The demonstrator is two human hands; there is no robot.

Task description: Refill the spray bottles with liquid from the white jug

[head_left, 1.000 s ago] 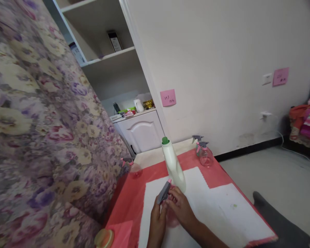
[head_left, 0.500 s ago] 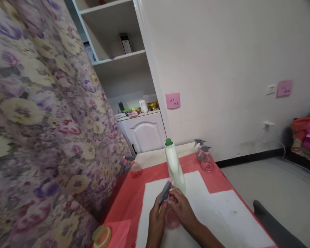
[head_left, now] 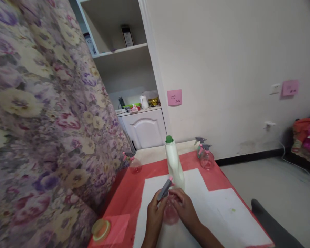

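Note:
A small clear pink spray bottle [head_left: 171, 214] stands on the white sheet near the front of the table. My left hand [head_left: 155, 210] is closed round its grey spray head [head_left: 164, 189], which has a pink nozzle tip. On the right side of the bottle's neck, my right hand [head_left: 183, 206] is closed, fingertips pinched at the pink collar, which the fingers mostly hide. Right behind both hands rises a tall pale green bottle [head_left: 174, 163] with a green top [head_left: 168, 139].
Another pink spray bottle [head_left: 135, 165] stands at the back left of the red-covered table [head_left: 119, 193]. Two more [head_left: 207, 160] are at the back right. A roll of tape [head_left: 101, 230] lies front left. A floral curtain [head_left: 54, 137] hangs along the left side.
The view has shifted slightly. Both hands remain at the spray bottle's neck, with the right fingers slightly moved around the collar.

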